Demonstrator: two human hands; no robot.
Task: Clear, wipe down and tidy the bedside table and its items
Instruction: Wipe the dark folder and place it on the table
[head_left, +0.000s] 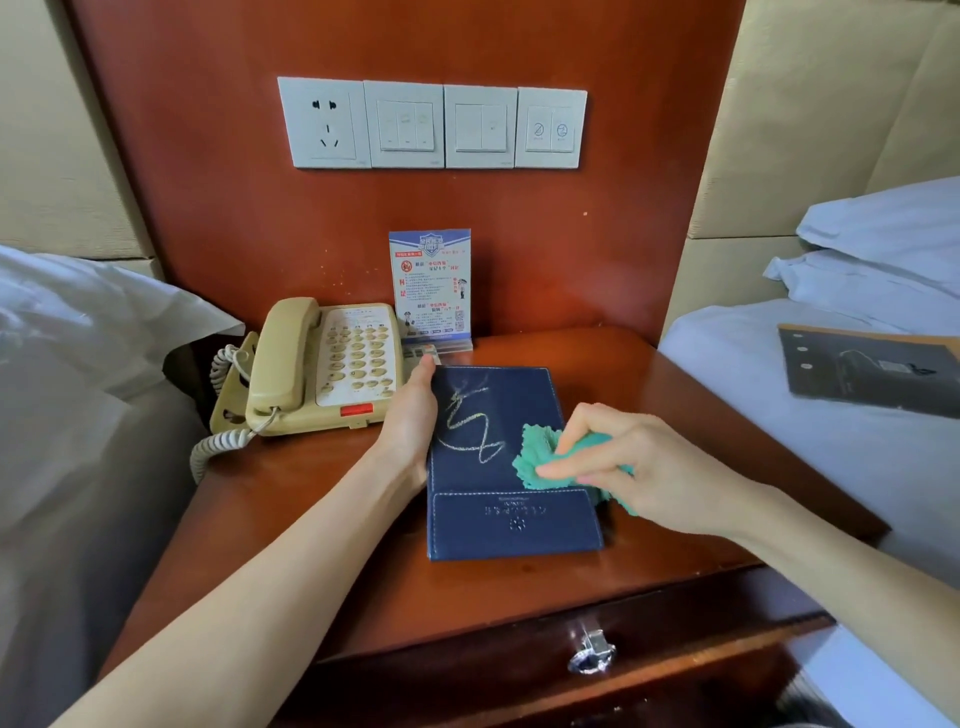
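A navy folder (498, 467), scrawled with pale chalk-like squiggles, is lying on the tabletop (311, 519) between the hands: the left hand (410, 421) is bracing its edge, fingers straight, while the right hand (639, 467) is pinching a green cloth (540, 457). Hurried wiping is likely smearing marks or nudging the telephone (322, 364) beside the left hand.

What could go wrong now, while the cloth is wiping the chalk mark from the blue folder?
1. The green cloth covers only the right side of the blue folder; the chalk scribble may smear instead of lifting.
2. The left hand steadies only the folder's left edge, so a hard stroke might slide it toward the phone.
3. The upright sign card stands just behind; a long stroke could knock it.
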